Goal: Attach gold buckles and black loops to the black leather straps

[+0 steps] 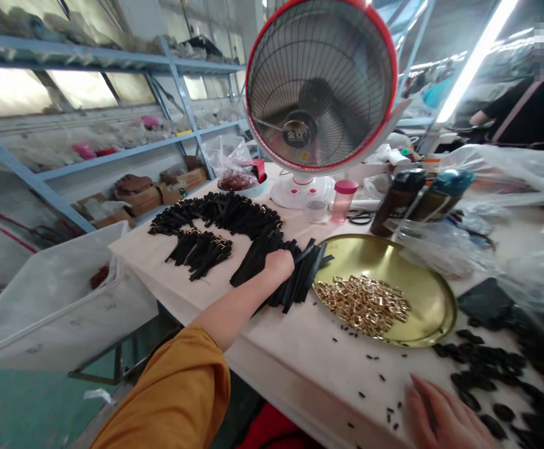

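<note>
My left hand [280,265] is closed over a bundle of flat black strips [305,274] on the table, and one strip juts out beside its fingers; the fingertips are hidden. Just right of the strips lies a round gold-coloured tray [421,299], with a heap of small gold metal buckles [367,305] in it. My right hand [442,415] rests low on the table at the near right, its fingers stretched out and nothing visible in them. Beside it lie many round black pieces [486,368]. Black strips with gold fittings [215,212] are piled at the far left of the table.
A red-rimmed fan heater [321,87] stands behind the strips. Nearby are a pink-lidded cup [343,202], dark bottles [400,196] and plastic bags [444,249]. A white bin [66,299] sits left of the table. Tiny black bits [382,378] lie along the front. Another person [528,112] is at the right.
</note>
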